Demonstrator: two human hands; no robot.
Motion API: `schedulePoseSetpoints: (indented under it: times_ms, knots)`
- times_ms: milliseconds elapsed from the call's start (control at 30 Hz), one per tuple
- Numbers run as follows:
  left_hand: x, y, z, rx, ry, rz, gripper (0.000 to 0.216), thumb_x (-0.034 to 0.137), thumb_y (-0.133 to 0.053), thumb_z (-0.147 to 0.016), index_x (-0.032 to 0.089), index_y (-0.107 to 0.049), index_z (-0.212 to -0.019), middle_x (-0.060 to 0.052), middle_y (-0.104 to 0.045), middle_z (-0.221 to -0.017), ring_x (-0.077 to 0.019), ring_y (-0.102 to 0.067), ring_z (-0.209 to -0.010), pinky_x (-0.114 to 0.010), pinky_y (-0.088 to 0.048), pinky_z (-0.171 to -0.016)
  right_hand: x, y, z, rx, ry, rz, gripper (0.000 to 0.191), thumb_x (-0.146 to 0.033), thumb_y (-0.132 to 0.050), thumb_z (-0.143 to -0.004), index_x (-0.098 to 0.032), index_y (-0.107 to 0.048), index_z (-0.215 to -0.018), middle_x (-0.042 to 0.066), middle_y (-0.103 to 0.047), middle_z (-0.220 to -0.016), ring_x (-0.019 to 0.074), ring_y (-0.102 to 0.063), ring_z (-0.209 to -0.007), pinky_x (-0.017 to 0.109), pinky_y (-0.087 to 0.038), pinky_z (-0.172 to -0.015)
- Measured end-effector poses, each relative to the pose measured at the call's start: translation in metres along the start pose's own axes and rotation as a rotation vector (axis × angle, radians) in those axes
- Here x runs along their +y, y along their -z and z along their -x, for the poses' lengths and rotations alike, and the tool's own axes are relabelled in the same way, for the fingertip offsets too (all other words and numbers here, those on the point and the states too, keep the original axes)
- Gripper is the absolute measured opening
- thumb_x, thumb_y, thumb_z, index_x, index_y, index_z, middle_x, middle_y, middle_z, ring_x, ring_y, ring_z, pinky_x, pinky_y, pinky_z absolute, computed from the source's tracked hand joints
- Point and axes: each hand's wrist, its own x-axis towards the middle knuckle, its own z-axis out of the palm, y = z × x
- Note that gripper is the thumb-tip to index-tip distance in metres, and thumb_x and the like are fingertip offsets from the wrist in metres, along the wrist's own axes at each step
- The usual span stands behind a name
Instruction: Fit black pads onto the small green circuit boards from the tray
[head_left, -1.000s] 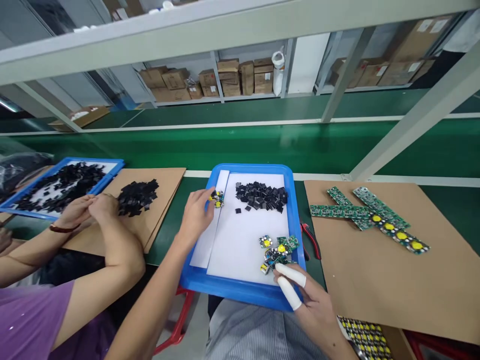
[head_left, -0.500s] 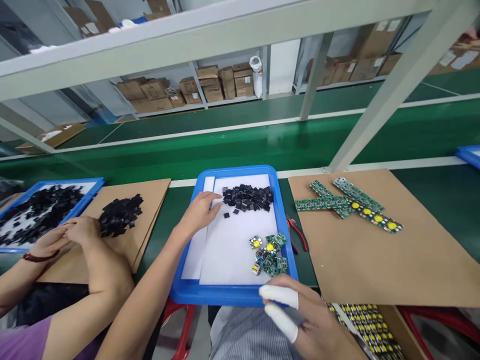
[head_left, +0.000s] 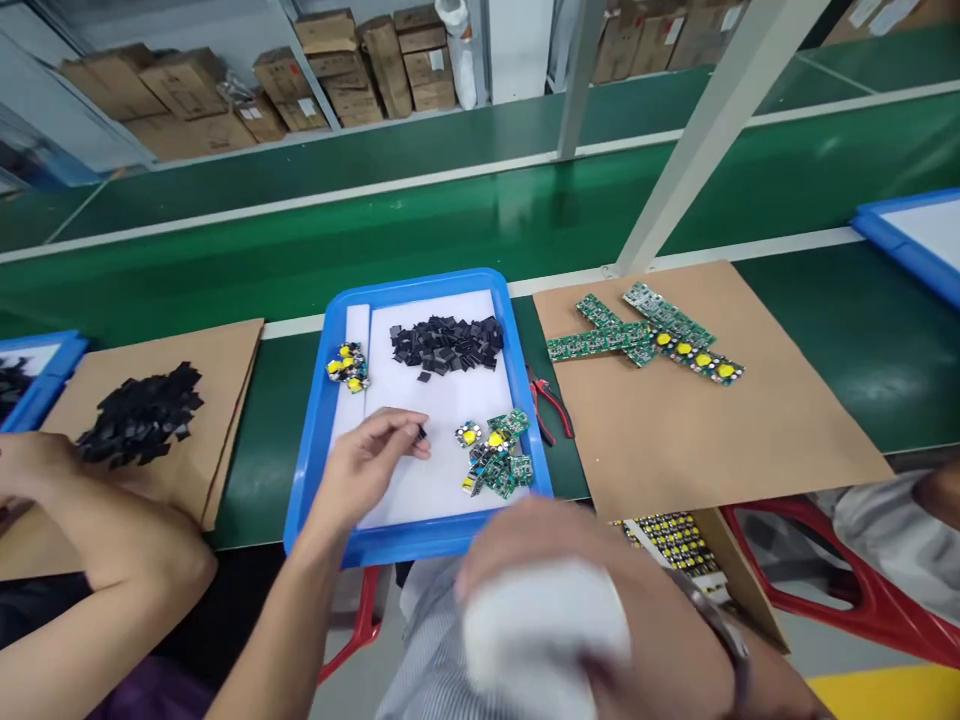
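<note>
My left hand (head_left: 375, 455) is closed over the white liner of the blue tray (head_left: 420, 545), pinching a small black square pad (head_left: 421, 433) between thumb and fingertips. Close to the camera, in front of the tray, my right hand (head_left: 547, 590) is smeared by motion. White covers sit on its fingers, and what it holds, if anything, does not show. Many loose black pads (head_left: 448, 345) are heaped at the tray's far side. A pile of small green circuit boards (head_left: 499, 460), some with yellow-topped parts, lies at the near right. More yellow-topped boards (head_left: 349, 368) lie on the left strip.
Red-handled pliers (head_left: 551, 405) lie beside the tray. Cardboard (head_left: 697, 450) at the right bears long circuit-board strips (head_left: 600, 340). Below stands a box of yellow-topped boards (head_left: 675, 540). At left, a co-worker's arm (head_left: 112, 530) rests near another black pile (head_left: 142, 415).
My left hand has moved from the black heap toward the tray's near side, now with a black pad. My right hand has come closer to the camera. The view has shifted.
</note>
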Motion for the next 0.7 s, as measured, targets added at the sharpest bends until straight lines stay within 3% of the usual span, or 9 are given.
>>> schedulePoseSetpoints:
  times_ms: [100,233,367,567,700]
  knots:
    - [0.021,-0.02,0.029,-0.049,-0.051,0.093,0.023,0.029,-0.063,-0.098,0.024,-0.075,-0.117,-0.005,-0.072,-0.099,-0.018,-0.072,-0.086,-0.032,-0.06,-0.083,0.036,-0.017,0.0,0.013,-0.069,-0.009,0.036,-0.014,-0.061,-0.099,-0.025,-0.063,-0.134,0.009,-0.072,-0.12,0.0228,-0.07,-0.113,0.042,-0.06,-0.1]
    - [0.029,-0.038,0.051,-0.014,-0.009,0.096,0.039,0.024,-0.061,-0.1,0.028,-0.061,-0.139,-0.004,-0.075,-0.109,-0.0182,-0.073,-0.098,-0.034,-0.058,-0.093,0.073,-0.041,0.003,0.044,-0.152,-0.138,0.035,-0.01,-0.063,-0.096,-0.028,-0.07,-0.125,0.006,-0.072,-0.113,0.0202,-0.07,-0.104,0.035,-0.059,-0.09]
    - [0.03,-0.043,0.061,0.04,-0.03,-0.008,0.038,0.021,-0.063,-0.098,0.028,-0.062,-0.135,-0.001,-0.079,-0.102,-0.018,-0.075,-0.095,-0.035,-0.059,-0.095,0.075,-0.049,0.013,0.1,-0.198,-0.163,0.034,-0.01,-0.066,-0.093,-0.028,-0.073,-0.121,0.005,-0.072,-0.109,0.0189,-0.07,-0.101,0.033,-0.057,-0.091]
    - [0.029,-0.05,0.071,0.1,-0.161,-0.066,0.041,0.018,-0.069,-0.094,0.032,-0.064,-0.132,0.0,-0.08,-0.099,-0.0213,-0.077,-0.088,-0.037,-0.063,-0.088,0.071,-0.05,0.029,0.025,-0.225,-0.12,0.041,-0.009,-0.065,-0.093,-0.028,-0.068,-0.129,0.007,-0.071,-0.114,0.0185,-0.069,-0.102,0.034,-0.057,-0.091]
    - [0.025,-0.054,0.073,0.056,-0.151,0.007,0.042,0.019,-0.072,-0.092,0.033,-0.064,-0.13,0.0,-0.079,-0.1,-0.0207,-0.077,-0.088,-0.036,-0.063,-0.087,0.074,-0.049,0.038,0.107,-0.258,-0.144,0.03,-0.009,-0.067,-0.092,-0.027,-0.073,-0.116,0.004,-0.073,-0.103,0.0175,-0.07,-0.092,0.031,-0.058,-0.082]
